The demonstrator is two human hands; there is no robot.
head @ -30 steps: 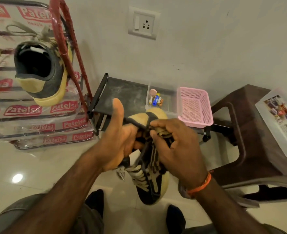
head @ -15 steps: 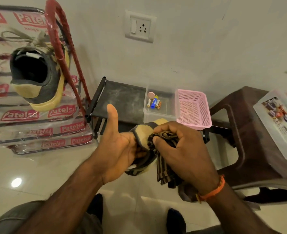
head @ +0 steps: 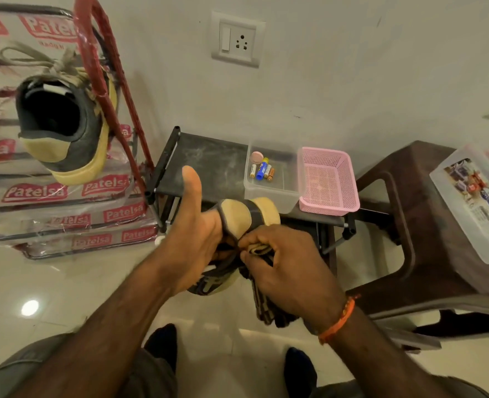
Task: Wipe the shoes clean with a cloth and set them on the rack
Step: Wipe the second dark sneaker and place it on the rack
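Left hand (head: 191,242) grips shoe (head: 237,216), thumb up, held in the air in front of the black shelf (head: 209,165). Right hand (head: 289,268) clenched around cloth (head: 262,305), pressed to the shoe's side. Second shoe (head: 65,127) sits on rack (head: 105,76), left of shelf.

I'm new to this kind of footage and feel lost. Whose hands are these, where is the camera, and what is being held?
A person wears the camera on the head, so it looks down at their own hands. The left hand grips a grey and tan suede shoe; the right hand holds a dark striped cloth against it. Its matching shoe already sits on the red-framed shoe rack. A low black shelf holds a clear tub of batteries and a pink mesh basket.
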